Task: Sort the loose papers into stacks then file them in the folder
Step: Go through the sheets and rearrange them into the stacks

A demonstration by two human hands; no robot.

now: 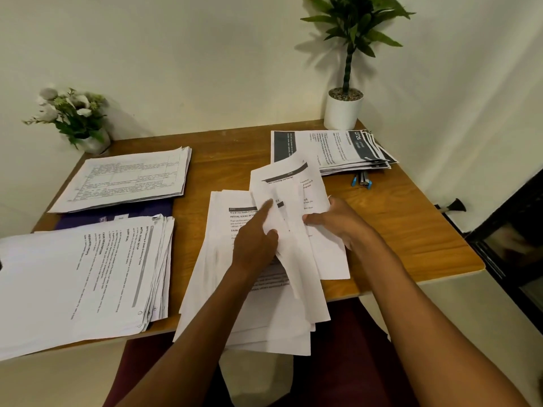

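Three sorted stacks lie on the table (382, 230): a stack of ruled forms (123, 180) in the upper left, a text stack (82, 277) in the lower left, and a dark-banded stack (332, 151) in the upper right. The loose papers (258, 312) sit at the centre of the frame, hanging over the near table edge. The purple folder (117, 215) is mostly buried between the two left stacks.

The left hand (255, 242) pinches the near edge of the top sheet (291, 201) with its thumb, index finger pointing out straight. The right hand (338, 221) grasps the pile's right edge, thumb on top and fingers curled under.

The sheets look light, thin and floppy. The raised one bows and creases where it is held, so it would likely tear or crumple under a hard tug. A single sheet is best taken at a corner or edge, and a whole stack from both sides with support beneath. The overhanging pile could slide off.

Readable print: "2726" on the dark-banded stack; "INITIAL SCENE SETUP", "TASK GOAL", "TASK DESCRIPTION" and "REQUIRED PROPS" on the text stack; "INITIAL SCENE SETUP" on the loose papers. Smaller print is too blurred to read.
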